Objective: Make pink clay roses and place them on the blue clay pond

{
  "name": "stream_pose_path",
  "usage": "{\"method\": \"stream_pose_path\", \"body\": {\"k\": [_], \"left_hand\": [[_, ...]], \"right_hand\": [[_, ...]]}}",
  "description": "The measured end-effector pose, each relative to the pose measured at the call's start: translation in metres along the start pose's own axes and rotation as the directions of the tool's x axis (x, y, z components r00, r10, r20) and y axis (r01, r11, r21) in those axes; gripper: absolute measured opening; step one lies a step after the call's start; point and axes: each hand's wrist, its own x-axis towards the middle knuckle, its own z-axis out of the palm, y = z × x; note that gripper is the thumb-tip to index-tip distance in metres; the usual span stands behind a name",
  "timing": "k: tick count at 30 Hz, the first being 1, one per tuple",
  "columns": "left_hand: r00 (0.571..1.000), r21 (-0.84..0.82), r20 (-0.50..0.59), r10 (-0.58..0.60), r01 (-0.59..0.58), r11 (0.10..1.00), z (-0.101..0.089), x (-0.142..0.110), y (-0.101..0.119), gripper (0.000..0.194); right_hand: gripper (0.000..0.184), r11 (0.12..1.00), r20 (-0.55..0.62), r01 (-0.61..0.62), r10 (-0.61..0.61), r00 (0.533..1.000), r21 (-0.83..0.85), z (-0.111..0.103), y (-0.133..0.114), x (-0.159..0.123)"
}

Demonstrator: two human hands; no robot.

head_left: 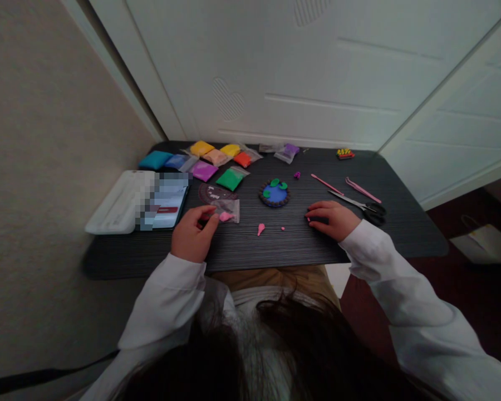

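My left hand [195,234] is closed at the left edge of a small clear zip bag [236,207] with pink clay [225,216] in it, thumb and forefinger pinching the plastic. My right hand [333,219] rests low over the table, its fingertips closed on a tiny bit of pink clay [308,219]. Between the hands lie a pink clay piece with a narrow tail [261,229] and a small pink dot of clay [283,228]. Just behind them sits a round blue clay pond [275,194] with a brown beaded rim and green pads.
Bags of coloured clay, among them a green one [231,177], line the back left. A phone [169,200] and white case [117,203] stand left. On the right lie scissors [359,206], pink tweezers [363,190] and a thin pink tool [327,184]. A door panel [250,67] rises behind the table.
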Motion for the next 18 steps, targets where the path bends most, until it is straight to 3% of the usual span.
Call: {"method": "stream_pose_path", "body": {"k": [12,18], "left_hand": [[1.0,-0.001,0.001,0.003,-0.003,1.0,0.001,0.0,-0.001,0.031],[1.0,0.005,-0.002,-0.006,0.006,1.0,0.0,0.0,0.002,0.031]], "right_hand": [[0.023,0.999,-0.056,-0.01,0.012,0.998,0.038,0.003,-0.001,-0.001],[0.021,0.988,-0.159,-0.127,0.14,0.977,0.091,0.006,-0.01,-0.01]]}}
